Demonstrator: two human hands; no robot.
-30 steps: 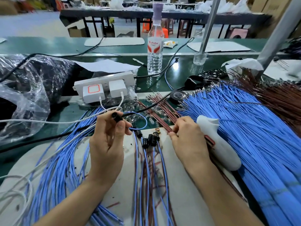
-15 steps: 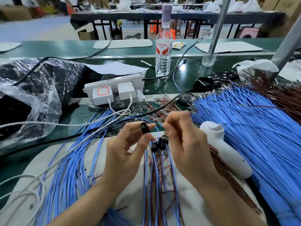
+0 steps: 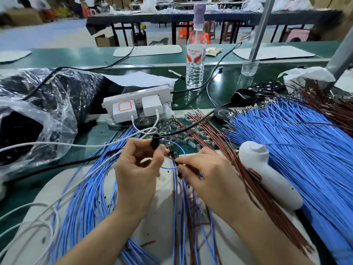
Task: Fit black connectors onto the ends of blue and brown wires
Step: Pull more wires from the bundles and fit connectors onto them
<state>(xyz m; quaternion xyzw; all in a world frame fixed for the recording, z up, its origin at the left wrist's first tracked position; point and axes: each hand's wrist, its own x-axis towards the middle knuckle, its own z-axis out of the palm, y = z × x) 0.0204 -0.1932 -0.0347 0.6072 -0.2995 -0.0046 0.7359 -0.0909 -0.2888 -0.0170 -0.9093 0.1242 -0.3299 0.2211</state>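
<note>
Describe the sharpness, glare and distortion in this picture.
Head view: left hand, connector, right hand and brown wire fairly sharp; far tables blurred; glare on the bench by the bottle and on the plastic bag; wide angle tilts the post.

The blue wires [image 3: 296, 150] and brown wires [image 3: 248, 178] at right have smooth, faintly shiny plastic insulation; the black connector [image 3: 155, 143] at centre looks like matt plastic. A crinkled clear plastic bag [image 3: 47, 104] glints at upper left, the power strip [image 3: 133, 96] is glossy white plastic, and the green bench top [image 3: 229, 88] gleams around the clear plastic bottle [image 3: 195, 69].
</note>
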